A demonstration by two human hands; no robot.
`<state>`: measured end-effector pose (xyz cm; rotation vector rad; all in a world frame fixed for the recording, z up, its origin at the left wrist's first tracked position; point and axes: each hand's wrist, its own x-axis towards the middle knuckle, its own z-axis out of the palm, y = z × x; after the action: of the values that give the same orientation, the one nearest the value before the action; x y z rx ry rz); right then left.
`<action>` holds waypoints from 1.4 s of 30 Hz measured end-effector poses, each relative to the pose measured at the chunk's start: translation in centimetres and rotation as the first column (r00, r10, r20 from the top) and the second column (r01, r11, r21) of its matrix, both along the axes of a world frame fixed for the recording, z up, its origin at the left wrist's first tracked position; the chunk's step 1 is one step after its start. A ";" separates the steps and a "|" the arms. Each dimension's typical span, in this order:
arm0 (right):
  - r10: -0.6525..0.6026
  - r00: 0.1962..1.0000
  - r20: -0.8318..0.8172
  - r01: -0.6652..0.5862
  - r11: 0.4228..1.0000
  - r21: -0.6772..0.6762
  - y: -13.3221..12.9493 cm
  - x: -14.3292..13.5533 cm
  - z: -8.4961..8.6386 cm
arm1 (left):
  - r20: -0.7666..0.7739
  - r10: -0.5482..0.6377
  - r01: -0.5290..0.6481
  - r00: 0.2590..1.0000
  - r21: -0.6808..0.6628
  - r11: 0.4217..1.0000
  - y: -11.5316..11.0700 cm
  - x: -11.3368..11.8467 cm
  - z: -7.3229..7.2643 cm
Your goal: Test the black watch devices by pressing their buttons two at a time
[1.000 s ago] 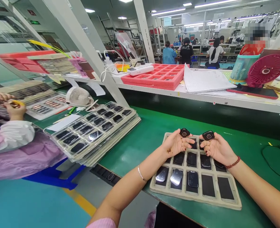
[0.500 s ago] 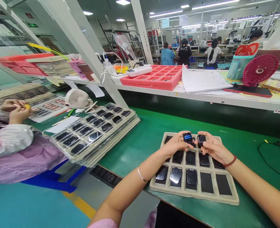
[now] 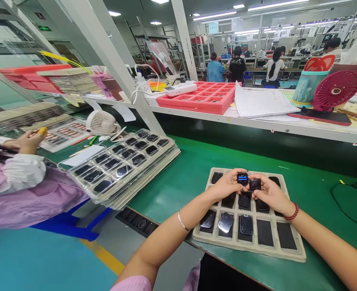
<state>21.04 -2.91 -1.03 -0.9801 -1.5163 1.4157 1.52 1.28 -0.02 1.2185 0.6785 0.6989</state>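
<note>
Left hand (image 3: 229,184) pinches a small black rounded-square watch body (image 3: 242,178), its screen lit with blue bars, between thumb and fingers. Close beside it, the right hand (image 3: 271,193) grips a second black watch body (image 3: 255,185) with a dark face; whether the two pieces touch cannot be told. A thin silver bangle (image 3: 182,222) circles the left wrist and a dark red beaded bracelet (image 3: 292,212) the right.

Both pieces are held above the far part of a cream-coloured compartment tray (image 3: 299,252) with black-lined pockets. In its nearest row, three glossy dark rounded pieces (image 3: 246,224) lie in the three left pockets. The tray sits on a green-topped bench (image 3: 172,182).

To its left, well apart, rises a stack of cream trays (image 3: 149,178), the top one filled with dark rounded pieces under clear plastic. Just behind it stands a small white fan (image 3: 101,122); farther left, a co-worker's hand (image 3: 29,141) shows beyond a gathered white sleeve (image 3: 28,169).

Across the back, a white shelf (image 3: 257,126) carries a red foam tray (image 3: 184,106), white papers (image 3: 260,101) and a magenta round fan (image 3: 336,91). Beyond, several people (image 3: 237,68) sit at work.
</note>
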 end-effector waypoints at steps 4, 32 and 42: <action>-0.023 0.998 0.064 0.019 0.998 0.057 -0.1 0.0 0.1 | 0.009 -0.015 0.015 1.000 0.041 0.999 -0.1 0.1 -0.1; -0.024 0.997 0.076 0.021 0.999 0.037 0.1 0.0 0.3 | -0.058 0.006 0.000 0.998 0.103 0.995 -0.2 0.2 0.0; 0.013 0.989 0.150 -0.021 0.998 0.053 0.1 0.2 0.1 | -0.098 0.009 0.003 0.995 0.121 0.993 -0.1 0.2 0.0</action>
<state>21.24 -2.78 -0.91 -1.0621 -1.6679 1.3303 1.72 1.19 -0.06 1.3703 0.7278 0.6941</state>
